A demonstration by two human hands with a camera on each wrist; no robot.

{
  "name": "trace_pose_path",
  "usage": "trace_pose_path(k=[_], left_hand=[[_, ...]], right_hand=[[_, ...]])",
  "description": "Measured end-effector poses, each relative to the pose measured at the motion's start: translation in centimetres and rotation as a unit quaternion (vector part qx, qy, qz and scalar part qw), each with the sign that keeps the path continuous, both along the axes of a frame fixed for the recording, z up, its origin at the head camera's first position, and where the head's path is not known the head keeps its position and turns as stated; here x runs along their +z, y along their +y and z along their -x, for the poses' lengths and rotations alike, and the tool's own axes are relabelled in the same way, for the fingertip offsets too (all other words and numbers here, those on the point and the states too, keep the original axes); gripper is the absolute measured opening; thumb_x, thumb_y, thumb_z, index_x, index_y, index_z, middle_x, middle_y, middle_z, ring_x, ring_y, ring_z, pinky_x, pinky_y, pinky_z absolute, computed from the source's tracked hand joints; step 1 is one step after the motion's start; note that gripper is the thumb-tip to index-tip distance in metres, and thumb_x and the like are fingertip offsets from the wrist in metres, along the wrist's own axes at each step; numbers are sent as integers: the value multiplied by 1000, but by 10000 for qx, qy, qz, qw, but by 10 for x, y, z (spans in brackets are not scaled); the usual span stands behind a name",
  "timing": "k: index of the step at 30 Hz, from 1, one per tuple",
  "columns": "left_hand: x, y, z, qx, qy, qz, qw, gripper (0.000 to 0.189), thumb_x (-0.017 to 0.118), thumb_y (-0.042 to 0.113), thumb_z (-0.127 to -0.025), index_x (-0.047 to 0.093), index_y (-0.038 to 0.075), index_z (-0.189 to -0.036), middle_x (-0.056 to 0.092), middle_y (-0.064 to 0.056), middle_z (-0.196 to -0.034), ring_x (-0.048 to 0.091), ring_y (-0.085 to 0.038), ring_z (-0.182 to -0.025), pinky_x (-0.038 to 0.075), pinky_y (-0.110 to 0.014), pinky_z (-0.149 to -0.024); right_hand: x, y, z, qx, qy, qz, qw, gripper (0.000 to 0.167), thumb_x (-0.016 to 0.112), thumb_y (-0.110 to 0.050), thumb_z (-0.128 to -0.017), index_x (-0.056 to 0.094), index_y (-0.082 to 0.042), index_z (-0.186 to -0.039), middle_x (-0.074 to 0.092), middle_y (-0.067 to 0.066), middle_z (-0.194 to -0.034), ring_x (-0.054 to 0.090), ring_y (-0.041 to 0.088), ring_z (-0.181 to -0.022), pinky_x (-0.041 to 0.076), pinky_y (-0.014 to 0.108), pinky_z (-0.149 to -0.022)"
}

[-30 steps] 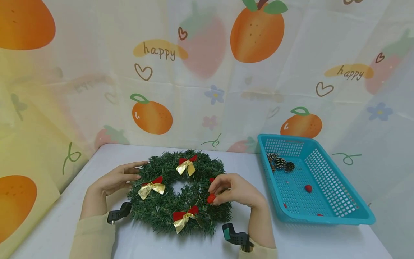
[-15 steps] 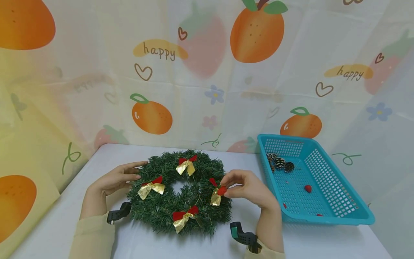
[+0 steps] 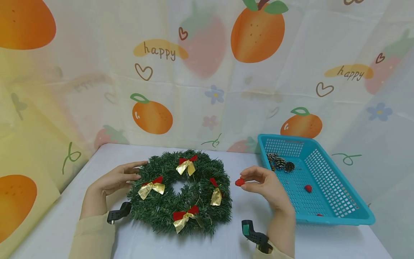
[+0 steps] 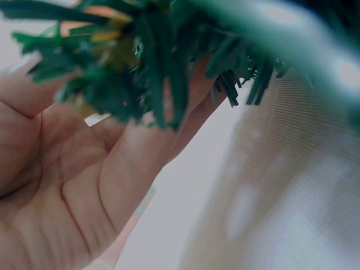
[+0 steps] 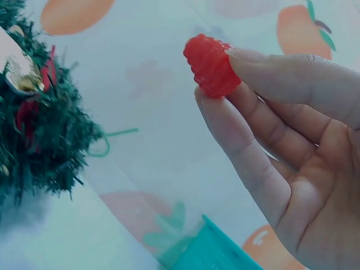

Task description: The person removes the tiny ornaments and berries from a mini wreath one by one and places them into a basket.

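Observation:
My right hand [image 3: 266, 185] pinches a red raspberry [image 5: 209, 66] between thumb and fingertip. It is held in the air between the wreath and the basket. The green wreath [image 3: 161, 212] lies on the table, bearing several red-and-gold bows, one of them a bow [image 3: 216, 196] on its right side. At the wreath's left edge rests my left hand [image 3: 116, 180], its fingers fairly straight and touching the greenery. In the left wrist view, green needles [image 4: 163, 73] hide the fingertips of that hand.
A turquoise basket [image 3: 323, 219] stands at the right of the white table [image 3: 145, 248]. Inside are pinecones [image 3: 279, 163] at the far left and a red raspberry [image 3: 308, 189], with another red bit near the front wall. A printed cloth [image 3: 200, 108] hangs behind.
My right hand has drawn away from the wreath to the right, carrying the raspberry and uncovering the right-hand bow. The left hand and the wreath stay in place.

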State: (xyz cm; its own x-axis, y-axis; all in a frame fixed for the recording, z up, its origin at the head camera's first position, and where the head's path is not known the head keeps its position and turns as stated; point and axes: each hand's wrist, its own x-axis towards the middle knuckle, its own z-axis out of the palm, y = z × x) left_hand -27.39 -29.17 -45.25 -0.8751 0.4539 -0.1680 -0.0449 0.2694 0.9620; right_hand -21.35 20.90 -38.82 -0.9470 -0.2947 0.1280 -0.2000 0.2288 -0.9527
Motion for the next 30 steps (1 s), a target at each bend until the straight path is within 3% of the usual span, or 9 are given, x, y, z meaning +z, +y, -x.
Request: trace_pose_path(k=[4,10,16,21,25,30], left_hand=[[1,-2,0,4,27,46,10000,68,58,18,-100,24,14,-158,16,-32,-160,55,-6,-105,53,-27,-69],[1,-4,0,26,63,70,10000,67,57,17,-100,24,14,-158,15,-33,-159,55,-6,-102,52,-27,-69],[-2,-1,2,-76,39,58,9999,68,57,17,-100,23,13,-158,15,-31,-160,54,-7,-98,52,-26,-68],[-4,-1,2,-18,92,99,9999,68,59,19,-99,25,14,-158,14,-31,-161,54,-4,-108,52,-28,-70],[-3,-2,0,13,95,95,9999,68,59,19,-99,25,14,-158,14,-32,-160,54,-4,-108,52,-28,-70],[-2,0,0,-19,75,54,10000,68,58,19,-99,24,14,-158,15,-32,-160,54,-3,-108,53,-28,-71]], right_hand=[[0,6,-1,-157,174,179,9996,26,74,-5,-85,68,-6,-110,72,-13,-101,69,7,-96,58,28,-79],[7,11,-7,-696,85,464,9965,30,76,-6,-84,69,-10,-112,70,-13,-100,68,5,-96,56,24,-82],[11,16,-15,-1311,87,804,9881,32,76,-4,-84,67,-5,-115,70,-14,-101,67,3,-95,57,21,-81],[12,21,-16,-1779,26,998,9790,34,76,-3,-84,66,-1,-116,71,-15,-101,67,4,-92,57,19,-80],[14,24,-17,-2434,-211,1118,9632,34,78,-7,-83,68,-6,-115,71,-16,-97,67,3,-91,56,16,-79],[18,29,-19,-3418,-479,1480,9268,37,80,-14,-83,68,-9,-117,69,-17,-93,62,4,-96,54,13,-77]])
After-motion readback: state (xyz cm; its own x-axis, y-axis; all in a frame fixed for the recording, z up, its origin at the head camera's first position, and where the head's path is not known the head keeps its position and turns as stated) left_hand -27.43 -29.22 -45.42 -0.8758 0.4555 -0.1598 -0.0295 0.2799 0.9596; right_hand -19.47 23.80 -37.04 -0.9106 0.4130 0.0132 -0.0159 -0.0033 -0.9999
